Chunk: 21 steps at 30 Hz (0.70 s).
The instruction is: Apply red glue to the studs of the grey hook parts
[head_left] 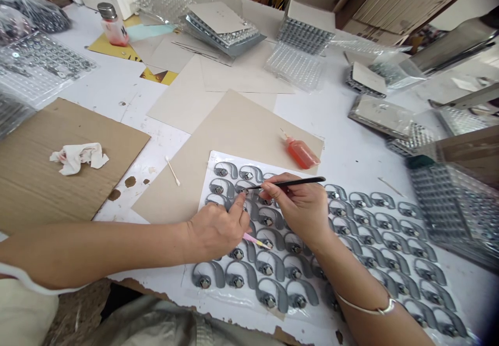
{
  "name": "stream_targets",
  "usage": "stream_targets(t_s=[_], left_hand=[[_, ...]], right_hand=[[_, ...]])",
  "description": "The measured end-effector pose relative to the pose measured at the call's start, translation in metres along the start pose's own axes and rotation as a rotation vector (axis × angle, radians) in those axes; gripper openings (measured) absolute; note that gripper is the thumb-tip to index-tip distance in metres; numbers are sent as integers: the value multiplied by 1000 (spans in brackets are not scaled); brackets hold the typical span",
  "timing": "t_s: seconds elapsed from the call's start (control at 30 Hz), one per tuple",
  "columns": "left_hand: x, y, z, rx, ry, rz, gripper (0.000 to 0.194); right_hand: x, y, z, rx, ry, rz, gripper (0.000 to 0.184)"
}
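My right hand point(304, 208) grips black tweezers point(302, 181) like a pen, their tips pointing left at a grey ear-hook earphone part in the second row. Beside those tips, the index finger of my left hand point(222, 227) presses at the same part. The other left fingers are curled round a thin pink-and-yellow stick point(255, 240), whose yellow end pokes out to the right. Rows of similar grey ear-hook parts point(312, 291), each with a round metallic piece and fine wires, lie on a white sheet point(206, 171). My hands and forearms hide some of them.
Beyond the sheet, a bottle of red liquid point(302, 153) with a needle tip lies on cardboard point(234, 122). A cotton swab point(172, 171) is at left, near crumpled tissue point(80, 157). A capped jar point(113, 26) and stacked clear trays point(306, 28) stand farther back. More trays point(444, 205) line the right.
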<state>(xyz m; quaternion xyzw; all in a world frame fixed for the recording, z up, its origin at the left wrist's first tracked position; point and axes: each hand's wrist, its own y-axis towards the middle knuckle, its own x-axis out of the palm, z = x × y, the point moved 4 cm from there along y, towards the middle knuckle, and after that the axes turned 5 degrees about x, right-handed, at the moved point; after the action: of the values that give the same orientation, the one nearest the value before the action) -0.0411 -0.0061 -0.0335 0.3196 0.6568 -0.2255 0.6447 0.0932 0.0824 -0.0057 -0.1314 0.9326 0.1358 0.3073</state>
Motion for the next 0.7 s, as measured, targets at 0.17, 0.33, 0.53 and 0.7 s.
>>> stream_targets(t_s=[0.17,0.33,0.53,0.7], left_hand=[[1,0,0,-6,27,53,29],[1,0,0,-8,12,12,28],[2,0,0,-24,-18,2,26],[1,1,-1,-26,-33,2,25]], right_hand=[[3,1,11,206,139,1,27],[9,4,32,409,378,-8,33],[16,9,44,559,568,-22,42],[16,12,43,625,648,-6,51]])
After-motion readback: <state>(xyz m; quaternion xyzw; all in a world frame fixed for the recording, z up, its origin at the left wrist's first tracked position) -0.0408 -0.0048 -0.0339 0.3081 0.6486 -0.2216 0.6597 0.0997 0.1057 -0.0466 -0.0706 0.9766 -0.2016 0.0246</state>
